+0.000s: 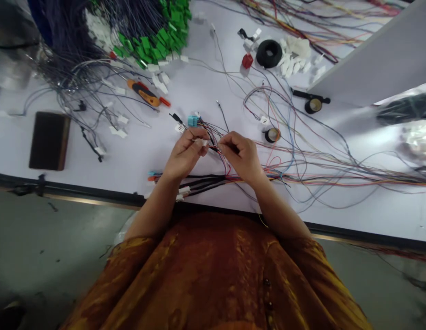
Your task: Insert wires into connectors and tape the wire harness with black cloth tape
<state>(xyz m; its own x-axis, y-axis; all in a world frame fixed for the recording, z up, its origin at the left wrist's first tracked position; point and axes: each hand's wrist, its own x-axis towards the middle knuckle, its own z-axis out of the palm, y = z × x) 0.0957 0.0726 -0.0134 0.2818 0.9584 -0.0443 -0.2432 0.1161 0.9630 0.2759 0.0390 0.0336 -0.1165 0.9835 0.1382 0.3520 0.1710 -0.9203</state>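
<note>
My left hand (188, 151) is closed on a small white connector (203, 143) near the middle of the table. Close beside it on the right, my right hand (241, 155) pinches a thin wire that runs toward the connector. A light-blue connector (193, 121) with several wires lies just beyond my left fingertips, with a white connector (179, 128) near it. Black-sleeved wires (206, 181) stretch across the table below both hands.
Green connectors (161, 43) on dark wires lie at the back left, near an orange-handled tool (143, 92). A dark phone-like object (50, 140) is at the left. Black tape (269, 53) sits at the back. Long wires (336, 176) spread right, below a grey panel (374, 59).
</note>
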